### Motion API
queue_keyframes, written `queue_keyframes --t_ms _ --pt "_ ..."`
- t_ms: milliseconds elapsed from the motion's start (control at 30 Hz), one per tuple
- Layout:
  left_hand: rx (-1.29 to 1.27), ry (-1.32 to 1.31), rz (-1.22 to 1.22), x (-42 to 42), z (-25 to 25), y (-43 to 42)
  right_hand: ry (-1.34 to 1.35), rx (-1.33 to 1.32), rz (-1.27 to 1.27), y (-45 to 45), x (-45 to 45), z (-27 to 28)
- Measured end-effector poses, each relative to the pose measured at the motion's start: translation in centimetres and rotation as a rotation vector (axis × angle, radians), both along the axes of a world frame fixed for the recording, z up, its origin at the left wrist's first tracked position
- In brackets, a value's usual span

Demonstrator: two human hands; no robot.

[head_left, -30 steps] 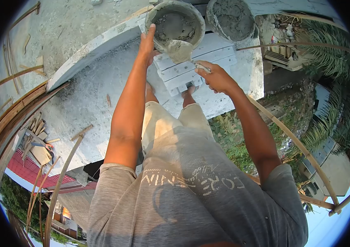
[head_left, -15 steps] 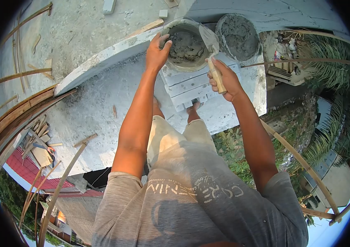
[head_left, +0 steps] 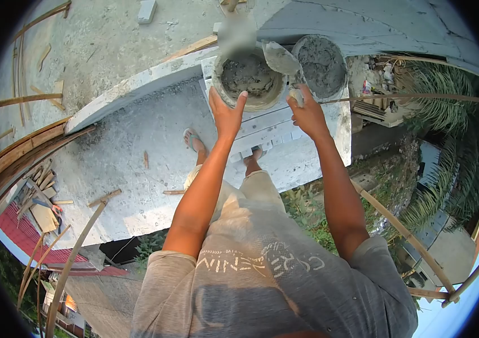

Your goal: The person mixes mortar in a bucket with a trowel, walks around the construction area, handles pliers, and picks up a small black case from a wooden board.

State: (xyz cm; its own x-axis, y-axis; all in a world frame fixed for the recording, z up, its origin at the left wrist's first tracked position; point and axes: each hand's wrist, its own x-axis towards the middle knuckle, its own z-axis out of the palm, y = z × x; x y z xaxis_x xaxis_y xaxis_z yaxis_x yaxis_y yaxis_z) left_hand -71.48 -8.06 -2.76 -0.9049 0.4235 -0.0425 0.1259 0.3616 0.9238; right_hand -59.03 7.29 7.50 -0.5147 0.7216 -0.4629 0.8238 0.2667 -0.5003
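A round bucket [head_left: 249,76] with wet grey mortar inside stands on white slatted boards [head_left: 267,128]. My left hand [head_left: 227,112] lies against its near rim, thumb and fingers spread apart. In my right hand [head_left: 307,110] is the handle of a trowel [head_left: 281,58], whose mortar-smeared blade reaches over the bucket's right rim. A second bucket [head_left: 320,66], full of grey mortar, is just to the right, behind the trowel. A blurred patch hides part of the bucket's far rim.
A low curved concrete edge [head_left: 132,85] runs to the left of the buckets. Wood scraps [head_left: 42,176] and a saw lie at the left. Bamboo poles [head_left: 403,228] cross both sides. Past the slab's right edge, the ground with plants lies lower.
The view has shifted. My left hand has moved from the bucket's left side to its near rim. The trowel, upright beside the rim half a second ago, now tilts left over it. My left foot has stepped outward.
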Motion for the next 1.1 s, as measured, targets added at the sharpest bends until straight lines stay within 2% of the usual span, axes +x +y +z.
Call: queue_keyframes --t_ms 67,100,167,233,367,400,433,500,533,667,733,867,967,1033,1067,1100 --pt "0.103 -0.413 0.01 -1.3 -1.5 -0.1 -0.076 0.087 0.014 0.9 -1.2 0.5" --pt "0.105 -0.421 0.005 -1.0 -2.2 -0.3 -0.142 0.151 0.045 0.9 -1.9 0.9" --pt "0.101 -0.604 -0.038 -1.0 -3.4 -1.1 -0.161 0.127 -0.012 0.6 -3.0 1.5" --pt "0.114 -0.59 -0.027 -1.5 -3.1 -2.2 -0.233 0.195 -0.07 0.5 -3.6 1.5" --pt "0.226 -0.504 -0.003 -3.0 -3.8 -5.0 -0.258 0.233 0.006 0.3 -2.2 0.3" --pt "0.232 -0.524 0.026 -3.4 -1.8 -5.3 -0.259 0.217 0.015 0.0 -1.9 -0.1" --pt "0.227 -0.524 0.037 -3.5 -2.4 -5.6 -0.255 0.204 0.022 -0.3 -1.8 -0.6" --pt "0.123 -0.164 -0.147 -4.9 -3.0 -5.6 -0.217 0.218 0.002 -1.6 -2.3 -2.0" --pt "0.105 -0.287 -0.174 -5.2 -2.8 -5.7 -0.188 0.232 -0.027 -2.2 -2.4 -2.5" --pt "0.114 -0.425 -0.2 -6.0 -1.9 -5.5 -0.21 0.249 0.076 -1.1 -3.3 -2.0" --pt "0.229 -0.443 -0.203 -6.2 -2.0 -5.6 -0.2 0.33 0.259 -0.2 -4.3 -1.1" --pt "0.202 -0.603 -0.199 -7.0 -1.5 -5.7 -0.124 0.336 0.392 2.2 -5.2 -0.6" --pt "0.161 -0.653 -0.197 -6.5 -0.5 -5.7 -0.081 0.237 0.557 3.8 -5.7 2.6" --pt "0.22 -0.681 -0.13 -5.6 0.2 -6.0 -0.224 0.173 0.681 3.7 -5.4 5.2" --pt "0.224 -0.681 -0.137 -5.0 0.7 -6.3 -0.226 0.178 0.676 3.2 -4.8 5.1" --pt "0.198 -0.727 -0.119 -4.3 2.6 -6.3 -0.1 0.19 0.535 2.5 -3.6 4.5"
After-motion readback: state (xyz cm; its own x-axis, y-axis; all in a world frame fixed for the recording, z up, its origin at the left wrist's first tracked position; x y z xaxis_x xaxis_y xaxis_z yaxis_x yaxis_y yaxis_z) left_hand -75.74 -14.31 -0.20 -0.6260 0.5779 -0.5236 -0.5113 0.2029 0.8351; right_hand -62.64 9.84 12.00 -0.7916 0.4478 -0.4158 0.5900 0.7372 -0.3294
